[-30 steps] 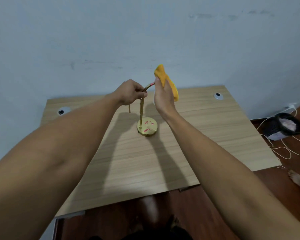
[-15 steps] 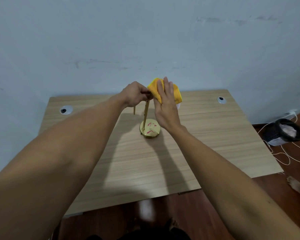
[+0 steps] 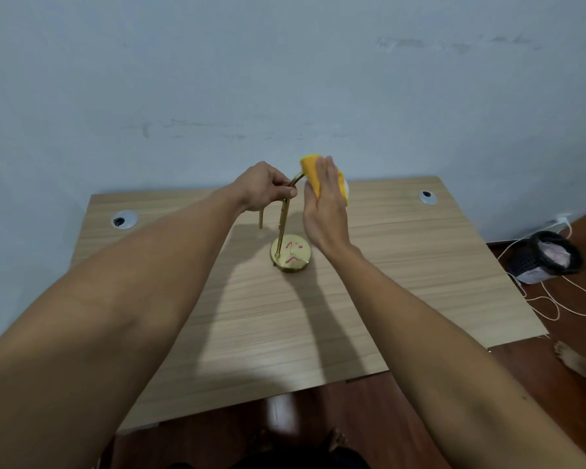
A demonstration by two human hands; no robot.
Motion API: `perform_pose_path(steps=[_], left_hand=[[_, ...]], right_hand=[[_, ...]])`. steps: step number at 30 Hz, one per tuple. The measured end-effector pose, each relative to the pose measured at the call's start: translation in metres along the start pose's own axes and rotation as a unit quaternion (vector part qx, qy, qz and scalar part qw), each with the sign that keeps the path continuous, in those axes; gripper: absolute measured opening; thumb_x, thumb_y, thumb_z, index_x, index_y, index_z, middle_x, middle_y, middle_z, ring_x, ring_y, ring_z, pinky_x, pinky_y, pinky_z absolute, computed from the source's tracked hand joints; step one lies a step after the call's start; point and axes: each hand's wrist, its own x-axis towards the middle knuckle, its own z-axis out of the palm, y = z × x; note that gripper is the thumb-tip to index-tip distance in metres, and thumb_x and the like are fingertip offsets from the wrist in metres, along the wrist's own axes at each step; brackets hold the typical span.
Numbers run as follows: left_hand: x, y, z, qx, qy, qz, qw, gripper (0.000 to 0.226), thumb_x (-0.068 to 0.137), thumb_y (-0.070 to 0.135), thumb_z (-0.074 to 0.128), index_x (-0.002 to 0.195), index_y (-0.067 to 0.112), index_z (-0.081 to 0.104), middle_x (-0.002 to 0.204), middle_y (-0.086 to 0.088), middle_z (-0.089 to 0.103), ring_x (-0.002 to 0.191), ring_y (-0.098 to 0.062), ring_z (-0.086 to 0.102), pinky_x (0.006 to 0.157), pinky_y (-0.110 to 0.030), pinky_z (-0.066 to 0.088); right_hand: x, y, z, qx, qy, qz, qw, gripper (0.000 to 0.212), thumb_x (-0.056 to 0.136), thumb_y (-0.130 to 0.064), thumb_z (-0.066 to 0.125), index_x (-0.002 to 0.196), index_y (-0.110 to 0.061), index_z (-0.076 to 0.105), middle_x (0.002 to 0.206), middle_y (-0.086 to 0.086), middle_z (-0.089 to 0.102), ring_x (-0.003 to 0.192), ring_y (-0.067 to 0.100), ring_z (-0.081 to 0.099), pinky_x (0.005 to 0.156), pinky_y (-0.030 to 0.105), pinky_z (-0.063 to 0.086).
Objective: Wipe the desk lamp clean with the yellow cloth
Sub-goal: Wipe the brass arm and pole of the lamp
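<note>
On the near half of the wooden desk point(image 3: 285, 333) nothing is placed, only arm shadows. Mid-desk, the desk lamp point(image 3: 282, 228) stands upright on its round brass base point(image 3: 291, 253), which carries red marks not yet wiped. Its stem runs near-vertical, then arcs right toward the head. The arc is pinched by the left hand point(image 3: 263, 189), fingers closed around the tube, so the lamp is steadied. Just right of it, the right hand point(image 3: 325, 204) is held flat, fingers together, pressing the yellow cloth point(image 3: 311, 176) against the lamp head, which is mostly hidden. Judged: the cloth hand is nearer the base, which lies directly below it, so a downward stroke along the stem is called for.
</note>
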Motion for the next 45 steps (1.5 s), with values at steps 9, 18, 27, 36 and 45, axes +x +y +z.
perform_pose_path(steps=[9,18,27,36,45], left_hand=[[-0.012,-0.008,-0.006,-0.106,-0.006,-0.049,0.993,0.073,0.062,0.031,0.094,0.126,0.012,0.064,0.112,-0.001,0.069,0.100,-0.010,0.067,0.088,-0.030,0.053],[-0.041,-0.050,0.012,-0.148,0.047,-0.074,0.985,0.025,0.070,0.012,0.090,0.089,0.005,0.074,0.069,-0.003,0.065,0.063,-0.012,0.058,0.062,-0.026,0.046],[-0.040,-0.055,0.017,-0.105,0.073,-0.061,0.990,0.005,0.083,0.014,0.078,0.084,0.009,0.077,0.067,-0.003,0.067,0.051,-0.002,0.051,0.060,-0.023,0.040],[-0.038,-0.054,0.017,-0.064,0.079,-0.047,0.994,0.003,0.083,0.007,0.076,0.084,0.005,0.076,0.065,0.000,0.067,0.051,0.007,0.056,0.056,-0.007,0.041],[-0.038,-0.054,0.016,-0.058,0.066,-0.039,0.995,0.004,0.085,0.006,0.075,0.086,0.001,0.075,0.077,-0.012,0.070,0.071,-0.015,0.060,0.072,-0.025,0.046]], right_hand=[[0.008,-0.001,-0.017,0.018,0.026,0.000,1.000,0.041,0.104,-0.017,0.043,0.145,-0.010,0.045,0.151,0.006,0.047,0.142,0.021,0.040,0.119,0.040,0.033],[0.011,0.005,-0.003,-0.050,0.026,-0.018,0.998,0.048,0.105,-0.023,0.042,0.151,-0.015,0.036,0.160,0.008,0.032,0.149,0.026,0.026,0.123,0.043,0.023],[-0.016,0.016,0.007,-0.166,-0.043,-0.171,0.970,0.059,0.102,-0.011,0.044,0.156,-0.005,0.022,0.167,0.018,0.009,0.155,0.038,0.003,0.124,0.043,0.019],[-0.025,-0.006,0.034,-0.085,0.007,-0.045,0.995,0.066,0.103,-0.010,0.046,0.158,-0.003,0.010,0.167,0.020,-0.004,0.154,0.034,0.012,0.109,0.037,0.039],[-0.046,0.011,0.026,0.047,-0.021,0.003,0.999,0.029,0.100,-0.019,0.045,0.120,-0.027,0.065,0.106,-0.014,0.068,0.099,0.005,0.062,0.086,0.019,0.048]])
